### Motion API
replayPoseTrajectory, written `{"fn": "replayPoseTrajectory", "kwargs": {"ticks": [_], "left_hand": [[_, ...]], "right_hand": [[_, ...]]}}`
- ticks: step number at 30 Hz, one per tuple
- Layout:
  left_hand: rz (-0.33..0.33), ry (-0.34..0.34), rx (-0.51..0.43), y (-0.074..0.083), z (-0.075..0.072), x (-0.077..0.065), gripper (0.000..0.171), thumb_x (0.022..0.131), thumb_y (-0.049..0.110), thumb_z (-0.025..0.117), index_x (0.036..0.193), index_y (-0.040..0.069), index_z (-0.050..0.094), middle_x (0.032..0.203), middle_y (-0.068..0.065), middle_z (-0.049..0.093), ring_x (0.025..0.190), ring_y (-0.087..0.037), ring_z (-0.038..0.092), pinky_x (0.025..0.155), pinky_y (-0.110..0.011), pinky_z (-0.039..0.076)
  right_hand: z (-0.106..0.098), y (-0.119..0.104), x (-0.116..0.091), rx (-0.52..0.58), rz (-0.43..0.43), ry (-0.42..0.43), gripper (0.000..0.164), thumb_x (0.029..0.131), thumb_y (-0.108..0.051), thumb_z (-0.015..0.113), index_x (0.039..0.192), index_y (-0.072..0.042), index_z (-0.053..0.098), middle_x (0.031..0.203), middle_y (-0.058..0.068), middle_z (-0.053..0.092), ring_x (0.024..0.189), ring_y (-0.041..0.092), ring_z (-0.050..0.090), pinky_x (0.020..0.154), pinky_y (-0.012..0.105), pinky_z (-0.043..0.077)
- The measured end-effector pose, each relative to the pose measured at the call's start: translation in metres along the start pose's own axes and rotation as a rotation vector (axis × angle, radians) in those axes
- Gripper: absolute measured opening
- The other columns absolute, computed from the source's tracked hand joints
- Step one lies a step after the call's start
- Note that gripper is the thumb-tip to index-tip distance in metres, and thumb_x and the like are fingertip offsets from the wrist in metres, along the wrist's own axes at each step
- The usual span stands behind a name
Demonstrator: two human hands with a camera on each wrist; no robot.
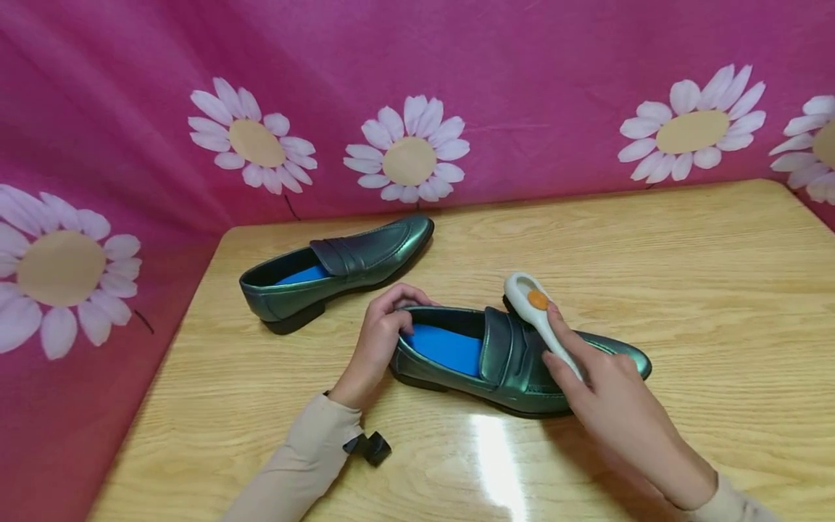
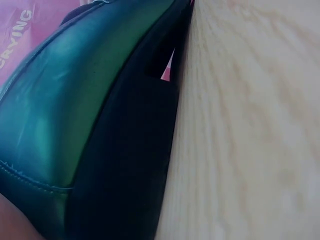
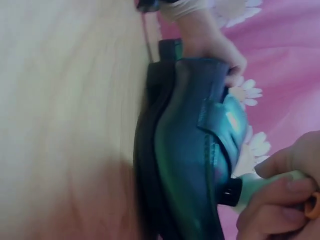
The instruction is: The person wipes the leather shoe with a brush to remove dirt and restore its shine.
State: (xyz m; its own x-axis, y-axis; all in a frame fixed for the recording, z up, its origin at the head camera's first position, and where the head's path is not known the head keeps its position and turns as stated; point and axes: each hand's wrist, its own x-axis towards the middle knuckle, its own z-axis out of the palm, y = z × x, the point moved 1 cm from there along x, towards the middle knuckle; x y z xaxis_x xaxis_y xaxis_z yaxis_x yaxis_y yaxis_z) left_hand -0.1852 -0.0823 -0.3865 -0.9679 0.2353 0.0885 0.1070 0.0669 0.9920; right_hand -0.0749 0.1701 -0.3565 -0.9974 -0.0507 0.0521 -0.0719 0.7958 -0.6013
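A dark green, shiny loafer (image 1: 499, 351) with a blue insole stands on the table, toe to the right. My left hand (image 1: 381, 333) grips its heel end, thumb over the inside of the rim. In the left wrist view the loafer's heel side (image 2: 60, 110) fills much of the picture. My right hand (image 1: 616, 402) holds a brush (image 1: 522, 290) with a white handle and an orange button, index finger near the button. The right wrist view shows the brush's dark bristles (image 3: 230, 192) against the upper, just ahead of the strap.
The matching loafer (image 1: 375, 261) stands farther back on the left, toe pointing right. Both shoes are on a light wood-grain table (image 1: 730, 304). A pink cloth (image 1: 535, 87) printed with white daisies hangs behind and to the left.
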Motion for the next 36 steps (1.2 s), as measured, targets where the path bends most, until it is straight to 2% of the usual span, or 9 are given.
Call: {"fn": "replayPoseTrajectory", "kwargs": {"ticks": [2,4,8,14,18,20,22,28,36], "left_hand": [[0.000,0.002,0.007,-0.001,0.000,0.000,0.034,0.070,-0.007,0.039,0.095,-0.004,0.062,0.099,-0.016,0.068,0.095,-0.023,0.060,0.083,-0.033,0.039],[0.001,0.002,0.016,-0.001,0.001,0.000,0.034,0.071,-0.006,0.039,0.095,-0.004,0.062,0.099,-0.015,0.067,0.095,-0.023,0.058,0.084,-0.034,0.039],[0.006,-0.001,0.010,0.001,0.001,0.000,0.033,0.071,-0.006,0.039,0.095,-0.004,0.062,0.100,-0.016,0.068,0.095,-0.023,0.059,0.085,-0.034,0.039],[-0.002,0.000,-0.008,0.002,0.002,0.000,0.033,0.072,-0.005,0.039,0.097,-0.004,0.061,0.101,-0.016,0.069,0.096,-0.026,0.060,0.086,-0.034,0.039],[-0.006,-0.004,-0.012,0.001,0.001,0.000,0.033,0.072,-0.005,0.039,0.097,-0.004,0.061,0.101,-0.017,0.069,0.097,-0.029,0.060,0.086,-0.034,0.039],[-0.008,-0.005,-0.009,0.000,0.001,0.000,0.033,0.072,-0.005,0.039,0.097,-0.004,0.061,0.101,-0.017,0.069,0.097,-0.030,0.060,0.086,-0.034,0.039],[-0.011,-0.006,-0.010,0.000,0.001,-0.001,0.033,0.071,-0.005,0.039,0.096,-0.004,0.061,0.101,-0.016,0.069,0.098,-0.029,0.060,0.086,-0.034,0.039],[-0.017,0.002,0.014,0.000,0.001,-0.001,0.034,0.072,-0.005,0.040,0.097,-0.003,0.062,0.102,-0.015,0.068,0.098,-0.023,0.058,0.087,-0.035,0.039],[0.000,0.002,-0.015,-0.001,0.003,0.000,0.033,0.069,-0.007,0.040,0.095,-0.005,0.061,0.100,-0.019,0.069,0.095,-0.023,0.061,0.082,-0.031,0.039]], "right_hand": [[-0.003,0.005,-0.012,0.045,0.045,-0.046,0.056,0.101,-0.038,0.046,0.152,-0.031,0.024,0.092,0.010,0.061,0.065,0.015,0.045,0.055,0.025,0.034],[-0.004,0.008,-0.025,0.067,0.089,-0.073,0.056,0.100,-0.039,0.047,0.151,-0.037,0.022,0.092,0.011,0.060,0.066,0.013,0.044,0.056,0.024,0.034],[0.006,0.012,-0.051,0.046,0.123,-0.026,0.060,0.098,-0.033,0.054,0.150,-0.039,0.026,0.070,0.000,0.051,0.054,0.007,0.036,0.051,0.025,0.031],[0.030,0.001,-0.082,-0.059,0.119,0.171,0.065,0.090,-0.023,0.067,0.147,-0.032,0.038,0.052,-0.012,0.040,0.047,-0.001,0.032,0.046,0.017,0.028],[0.039,-0.011,-0.094,-0.044,0.040,0.342,0.069,0.079,-0.013,0.077,0.141,-0.027,0.050,0.051,-0.014,0.050,0.044,-0.008,0.029,0.042,0.010,0.024],[0.040,-0.012,-0.092,-0.060,0.023,0.348,0.069,0.080,-0.013,0.075,0.142,-0.026,0.049,0.054,-0.012,0.054,0.045,-0.008,0.030,0.042,0.010,0.024],[0.038,-0.011,-0.084,-0.088,0.034,0.296,0.067,0.086,-0.017,0.071,0.146,-0.028,0.042,0.056,-0.011,0.054,0.046,-0.005,0.032,0.043,0.014,0.028],[0.034,-0.003,-0.062,-0.077,0.021,0.222,0.064,0.093,-0.019,0.062,0.150,-0.026,0.034,0.052,-0.007,0.045,0.048,0.008,0.037,0.049,0.027,0.033],[0.022,-0.001,-0.041,-0.044,0.081,0.137,0.060,0.098,-0.027,0.054,0.152,-0.027,0.028,0.081,0.018,0.067,0.059,0.018,0.051,0.060,0.038,0.043]]}}
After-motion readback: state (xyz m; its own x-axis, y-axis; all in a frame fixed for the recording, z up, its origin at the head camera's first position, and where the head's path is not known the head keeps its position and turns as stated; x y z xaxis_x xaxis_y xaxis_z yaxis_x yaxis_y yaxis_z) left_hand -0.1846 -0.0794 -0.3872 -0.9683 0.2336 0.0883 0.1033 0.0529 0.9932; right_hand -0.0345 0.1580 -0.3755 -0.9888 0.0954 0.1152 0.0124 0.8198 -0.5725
